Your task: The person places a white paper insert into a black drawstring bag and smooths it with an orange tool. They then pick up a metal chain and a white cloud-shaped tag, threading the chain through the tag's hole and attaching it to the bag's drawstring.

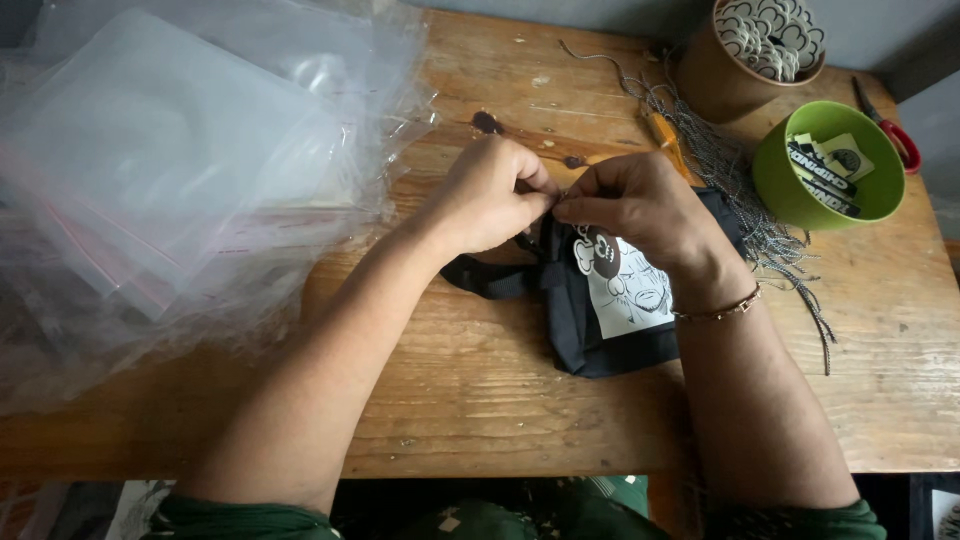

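The left hand [492, 195] and the right hand [640, 205] are brought together until the fingertips nearly touch, and something very small is pinched between them at the top edge of a black fabric pouch [590, 330]; what exactly is gripped cannot be told, since it is hidden by the fingers. Both hands are curled, with the thumbs pressed against the forefingers. The pouch is laid flat on the wooden table [480, 400] directly beneath and just behind the right hand, and a white printed patch [630, 290] with a black drawing is seen on its front, partly covered by the right wrist. A black strap [485, 280] is run out from the pouch under the left hand. A thin bracelet [718, 308] is worn on the right wrist. Beyond the right hand, a bundle of grey cords [735, 185] is spread across the table, and a yellow-handled tool [665, 135] is laid just above the knuckles. Farther to the right, a green bowl [790, 185] filled with small tags is set, with a brown pot [715, 85] of round white tags beside it and red-handled scissors [893, 130] near the table's edge. Well to the left of the left hand, a large heap of clear plastic bags [170, 170] is piled.
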